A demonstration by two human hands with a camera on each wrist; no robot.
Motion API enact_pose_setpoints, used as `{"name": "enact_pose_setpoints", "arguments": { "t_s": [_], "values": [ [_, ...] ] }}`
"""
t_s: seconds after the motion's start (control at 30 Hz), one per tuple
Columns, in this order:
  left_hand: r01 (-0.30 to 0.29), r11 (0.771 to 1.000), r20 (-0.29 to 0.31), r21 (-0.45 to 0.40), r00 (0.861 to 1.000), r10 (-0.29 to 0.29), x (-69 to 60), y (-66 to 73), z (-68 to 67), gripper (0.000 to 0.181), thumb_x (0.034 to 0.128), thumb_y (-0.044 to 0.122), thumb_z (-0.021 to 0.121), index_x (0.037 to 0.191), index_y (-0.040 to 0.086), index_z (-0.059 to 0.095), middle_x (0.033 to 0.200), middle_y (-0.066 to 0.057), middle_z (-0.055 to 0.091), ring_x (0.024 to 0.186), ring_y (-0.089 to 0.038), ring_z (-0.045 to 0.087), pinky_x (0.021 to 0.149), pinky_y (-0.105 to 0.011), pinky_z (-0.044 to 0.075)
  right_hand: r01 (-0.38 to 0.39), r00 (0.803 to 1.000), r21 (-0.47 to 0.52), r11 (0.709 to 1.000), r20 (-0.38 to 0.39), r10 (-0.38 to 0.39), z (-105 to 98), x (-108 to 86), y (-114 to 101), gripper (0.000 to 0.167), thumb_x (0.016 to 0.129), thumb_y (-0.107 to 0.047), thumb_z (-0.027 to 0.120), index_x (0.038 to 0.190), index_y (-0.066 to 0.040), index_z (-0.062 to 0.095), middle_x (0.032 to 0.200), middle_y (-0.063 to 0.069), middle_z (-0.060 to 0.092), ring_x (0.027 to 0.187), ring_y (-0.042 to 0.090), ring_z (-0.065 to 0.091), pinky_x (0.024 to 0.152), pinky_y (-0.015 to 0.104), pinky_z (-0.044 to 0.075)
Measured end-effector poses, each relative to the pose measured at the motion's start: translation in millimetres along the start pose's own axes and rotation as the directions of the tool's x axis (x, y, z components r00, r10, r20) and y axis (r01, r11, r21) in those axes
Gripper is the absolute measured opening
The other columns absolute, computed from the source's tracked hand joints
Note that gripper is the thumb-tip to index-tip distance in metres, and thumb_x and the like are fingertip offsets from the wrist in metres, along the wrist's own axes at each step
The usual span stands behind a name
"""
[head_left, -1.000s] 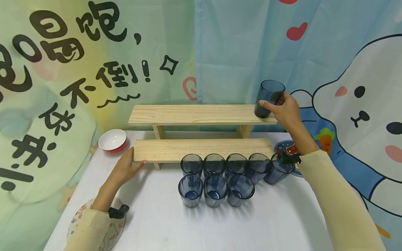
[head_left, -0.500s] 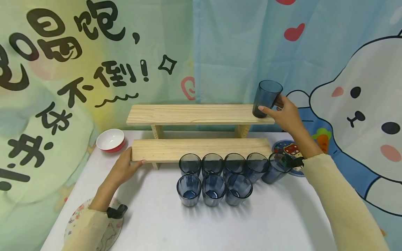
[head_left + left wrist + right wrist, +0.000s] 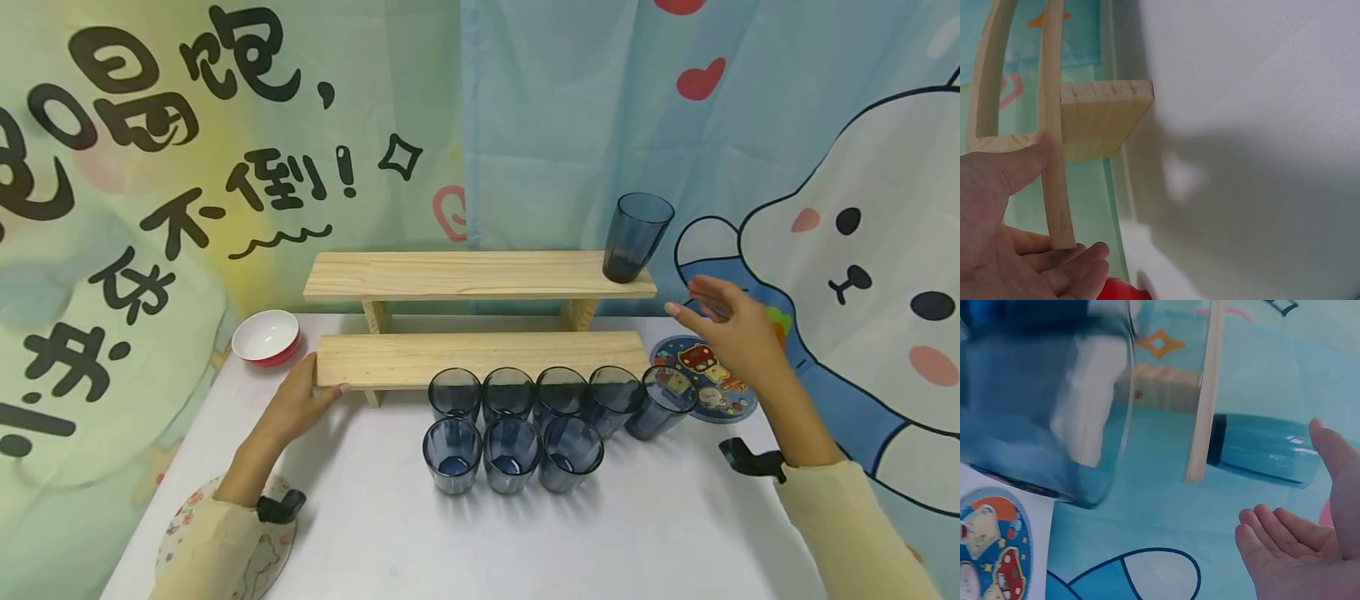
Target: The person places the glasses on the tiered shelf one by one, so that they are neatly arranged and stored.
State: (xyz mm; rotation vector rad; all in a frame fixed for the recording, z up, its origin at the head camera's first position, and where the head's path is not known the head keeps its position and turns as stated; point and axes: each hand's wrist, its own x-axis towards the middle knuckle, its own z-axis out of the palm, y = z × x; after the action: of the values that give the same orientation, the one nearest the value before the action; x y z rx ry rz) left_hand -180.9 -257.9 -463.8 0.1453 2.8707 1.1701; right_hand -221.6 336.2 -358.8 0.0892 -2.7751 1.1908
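Note:
A two-step wooden shelf [image 3: 465,354] stands on the table. My left hand [image 3: 295,406] grips the left end of its lower board; in the left wrist view the thumb [image 3: 1025,165] lies on the board's front edge, fingers around the end. One blue-tinted glass [image 3: 636,240] stands upright near the right end of the upper board. To the right of and below that glass, my right hand [image 3: 738,335] is held in the air, fingers spread and holding nothing. Several matching glasses [image 3: 513,454] stand in two rows before the lower board.
A red and white bowl [image 3: 267,335] sits left of the shelf. At the right lies a round blue patterned mat [image 3: 712,392], partly behind the end glass [image 3: 663,404]. Under the left forearm is a round floral mat [image 3: 270,558]. A printed curtain [image 3: 547,125] hangs close behind.
My right hand has let go of the glass on the upper board and moved right and down, away from it. The left hand keeps its hold on the lower board.

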Motion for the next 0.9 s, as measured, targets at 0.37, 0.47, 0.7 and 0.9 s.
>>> {"name": "enact_pose_setpoints", "arguments": {
  "t_s": [0.37, 0.47, 0.7, 0.9],
  "values": [
    [0.029, 1.000, 0.015, 0.006, 0.999, -0.029, -1.2, -2.0, 1.5, 0.082, 0.1035, 0.023, 0.070, 0.157, -0.017, 0.023, 0.156, -0.041, 0.035, 0.148, -0.056, 0.033, 0.120, -0.068, 0.028, 0.052, 0.999, 0.044, 0.998, -0.004, -0.051, 36.2, -100.8, 6.2, 0.070, 0.098, -0.034, 0.077, 0.155, -0.005, 0.049, 0.147, 0.021, 0.059, 0.135, 0.028, 0.059, 0.098, 0.000, 0.039],
    [0.040, 0.999, 0.011, 0.016, 0.999, -0.040, -1.4, -1.8, 0.9, 0.083, 0.1036, 0.023, 0.070, 0.157, -0.019, 0.022, 0.156, -0.042, 0.034, 0.148, -0.057, 0.032, 0.120, -0.069, 0.028, 0.088, 0.995, 0.153, 0.984, 0.041, -0.095, 56.2, -124.5, 5.1, 0.066, 0.097, -0.023, 0.079, 0.152, -0.002, 0.050, 0.147, 0.018, 0.059, 0.130, 0.001, 0.058, 0.101, 0.002, 0.041],
    [0.027, 1.000, 0.016, 0.007, 0.999, -0.027, -0.2, -0.5, 1.1, 0.081, 0.1035, 0.021, 0.070, 0.157, -0.018, 0.023, 0.156, -0.041, 0.036, 0.147, -0.055, 0.034, 0.120, -0.068, 0.028, 0.043, 0.983, 0.346, 0.937, 0.155, -0.102, 96.9, -159.2, 10.4, 0.070, 0.092, -0.015, 0.084, 0.151, 0.003, 0.049, 0.151, 0.022, 0.055, 0.130, -0.014, 0.051, 0.108, 0.011, 0.043],
    [0.030, 0.999, 0.021, 0.020, 0.999, -0.030, -1.0, -0.2, 0.3, 0.082, 0.1035, 0.022, 0.070, 0.156, -0.019, 0.022, 0.155, -0.042, 0.035, 0.148, -0.056, 0.033, 0.121, -0.068, 0.027, -0.037, 0.980, 0.411, 0.911, 0.195, -0.048, 124.1, -167.5, 10.0, 0.080, 0.091, -0.015, 0.085, 0.155, 0.004, 0.042, 0.157, 0.022, 0.049, 0.138, -0.004, 0.050, 0.111, 0.011, 0.040]
  ]
}}
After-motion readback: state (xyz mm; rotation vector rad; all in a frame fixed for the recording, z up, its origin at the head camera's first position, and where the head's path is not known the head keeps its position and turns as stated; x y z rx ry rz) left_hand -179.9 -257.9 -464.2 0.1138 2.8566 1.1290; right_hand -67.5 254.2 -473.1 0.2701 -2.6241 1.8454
